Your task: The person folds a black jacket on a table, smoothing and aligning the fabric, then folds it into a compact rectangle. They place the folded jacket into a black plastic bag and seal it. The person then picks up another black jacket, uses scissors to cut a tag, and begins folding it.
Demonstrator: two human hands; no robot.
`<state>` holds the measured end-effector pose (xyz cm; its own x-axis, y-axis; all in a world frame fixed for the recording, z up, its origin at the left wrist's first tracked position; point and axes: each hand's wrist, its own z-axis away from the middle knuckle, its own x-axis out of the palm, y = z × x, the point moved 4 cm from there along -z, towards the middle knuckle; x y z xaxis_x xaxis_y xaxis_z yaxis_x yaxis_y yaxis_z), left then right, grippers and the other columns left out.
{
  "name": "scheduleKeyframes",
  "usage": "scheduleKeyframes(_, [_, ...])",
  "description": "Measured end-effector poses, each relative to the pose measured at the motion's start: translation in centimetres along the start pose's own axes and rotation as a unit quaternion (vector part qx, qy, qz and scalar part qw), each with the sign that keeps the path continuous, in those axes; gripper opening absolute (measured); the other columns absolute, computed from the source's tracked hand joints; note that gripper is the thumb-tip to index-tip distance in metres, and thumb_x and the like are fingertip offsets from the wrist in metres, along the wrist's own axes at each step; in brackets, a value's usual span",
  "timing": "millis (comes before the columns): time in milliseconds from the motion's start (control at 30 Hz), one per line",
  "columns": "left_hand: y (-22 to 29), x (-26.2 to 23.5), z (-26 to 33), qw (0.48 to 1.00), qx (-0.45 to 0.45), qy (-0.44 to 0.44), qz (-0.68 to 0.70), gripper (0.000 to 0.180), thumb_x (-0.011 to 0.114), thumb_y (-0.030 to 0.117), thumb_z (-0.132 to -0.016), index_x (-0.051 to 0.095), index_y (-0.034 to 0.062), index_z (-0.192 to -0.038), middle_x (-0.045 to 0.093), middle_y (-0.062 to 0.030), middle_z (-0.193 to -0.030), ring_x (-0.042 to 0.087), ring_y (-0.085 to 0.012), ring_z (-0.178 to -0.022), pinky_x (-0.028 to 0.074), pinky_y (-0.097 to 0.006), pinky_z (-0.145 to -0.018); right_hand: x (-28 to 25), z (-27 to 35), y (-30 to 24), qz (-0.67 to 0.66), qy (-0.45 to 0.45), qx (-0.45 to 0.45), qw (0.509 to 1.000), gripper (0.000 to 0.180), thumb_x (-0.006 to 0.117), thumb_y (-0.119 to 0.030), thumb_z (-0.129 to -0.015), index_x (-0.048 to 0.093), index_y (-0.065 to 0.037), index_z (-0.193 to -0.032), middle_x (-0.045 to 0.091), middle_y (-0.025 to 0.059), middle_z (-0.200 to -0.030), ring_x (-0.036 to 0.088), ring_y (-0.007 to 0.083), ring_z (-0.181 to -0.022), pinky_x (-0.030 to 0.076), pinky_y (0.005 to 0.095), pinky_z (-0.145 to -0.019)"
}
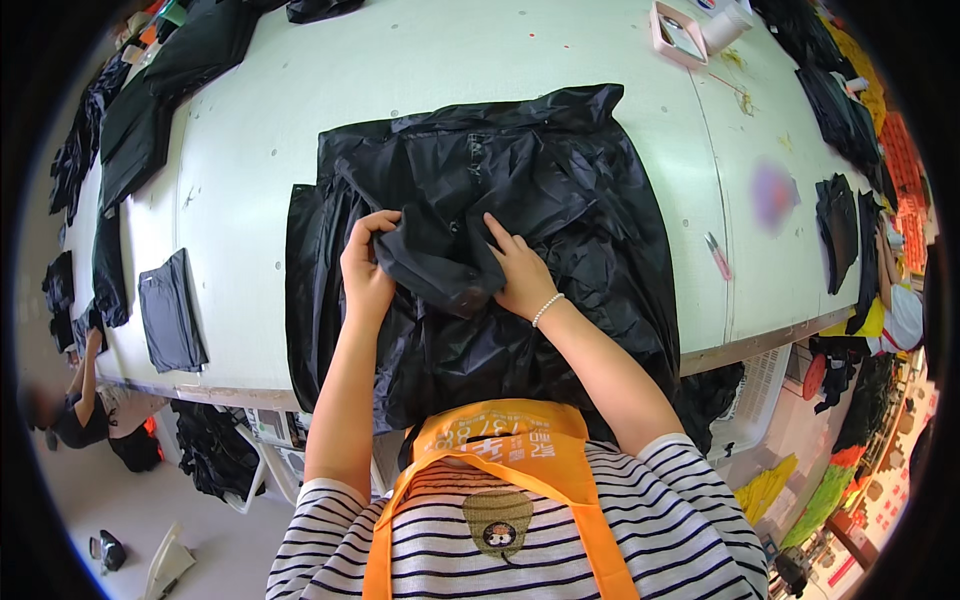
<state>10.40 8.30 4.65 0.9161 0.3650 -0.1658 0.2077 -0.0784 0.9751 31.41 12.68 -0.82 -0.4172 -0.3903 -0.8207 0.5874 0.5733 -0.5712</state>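
A shiny black garment [590, 260] lies spread in loose folds on the pale table in front of me. My left hand [369, 262] pinches the turned-up edge of a duller black fabric part [425, 265], its fingers curled over the cloth. That part loops across to my right hand [523, 275], which grips its other end. The right index finger stretches out over the garment, while the thumb is hidden by the cloth. A light seam or row of marks [475, 155] shows on the garment beyond my hands.
Pink-handled snips [719, 258] and a blurred purple item [772, 195] lie on the table [250, 230] to the right. Farther back are a pink tray [678, 38] and a white cylinder [727, 28]. A folded dark garment [171, 312] lies left. Co-workers' arms show at both sides.
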Motion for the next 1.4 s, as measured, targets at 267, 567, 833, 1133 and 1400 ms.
scheduleKeyframes(267, [1.9,-3.7,-2.0,0.977,0.106,-0.052,-0.175,0.015,0.052,0.002,-0.077,0.057,-0.0030,-0.090,0.065,-0.0148,-0.106,0.060,-0.0226,-0.098,0.044,-0.031,-0.090,0.5,1.5,2.2,0.015,0.078,-0.019,0.997,0.029,0.067,-0.004,-0.070,0.061,-0.006,-0.098,0.052,0.0079,-0.131,0.054,0.0275,-0.096,0.046,0.0359,-0.081])
scheduleKeyframes(567, [-1.1,-9.0,-3.9,0.888,0.001,-0.062,-0.456,0.026,0.077,0.019,-0.070,0.062,-0.0023,-0.068,0.059,-0.0104,-0.065,0.059,-0.0261,-0.059,0.046,-0.031,-0.058,-11.9,2.5,6.1,-0.319,0.208,0.144,0.913,0.024,0.046,-0.021,-0.100,0.058,-0.003,-0.090,0.055,0.0001,-0.073,0.055,0.0112,-0.070,0.046,0.0267,-0.070])
scheduleKeyframes(833, [3.9,1.7,0.2,0.886,0.180,0.033,-0.426,0.030,0.077,0.030,-0.071,0.064,0.0090,-0.089,0.061,-0.0067,-0.095,0.058,-0.0258,-0.092,0.042,-0.040,-0.082,-10.5,0.2,6.6,-0.182,0.158,0.120,0.963,0.021,0.062,-0.020,-0.092,0.059,-0.001,-0.085,0.047,0.0038,-0.055,0.039,0.0052,-0.051,0.034,0.0222,-0.049])
scheduleKeyframes(1133, [-0.2,5.4,10.0,0.895,0.173,-0.257,-0.320,0.021,0.066,0.008,-0.073,0.066,0.0076,-0.094,0.061,-0.0041,-0.096,0.057,-0.0222,-0.092,0.045,-0.038,-0.080,-14.7,-3.7,9.2,-0.012,0.150,0.138,0.979,0.026,0.065,-0.030,-0.088,0.060,-0.007,-0.076,0.057,0.0108,-0.056,0.055,0.0312,-0.050,0.040,0.0355,-0.047])
scheduleKeyframes(1400, [0.7,-0.4,3.5,0.910,0.121,0.144,-0.370,0.031,0.068,0.018,-0.079,0.061,0.0040,-0.106,0.059,-0.0073,-0.099,0.057,-0.0228,-0.092,0.045,-0.031,-0.083,-8.7,-3.9,-1.4,0.095,0.111,-0.116,0.982,0.039,0.071,-0.017,-0.067,0.060,-0.003,-0.101,0.057,0.0111,-0.104,0.053,0.0297,-0.103,0.041,0.0431,-0.087])
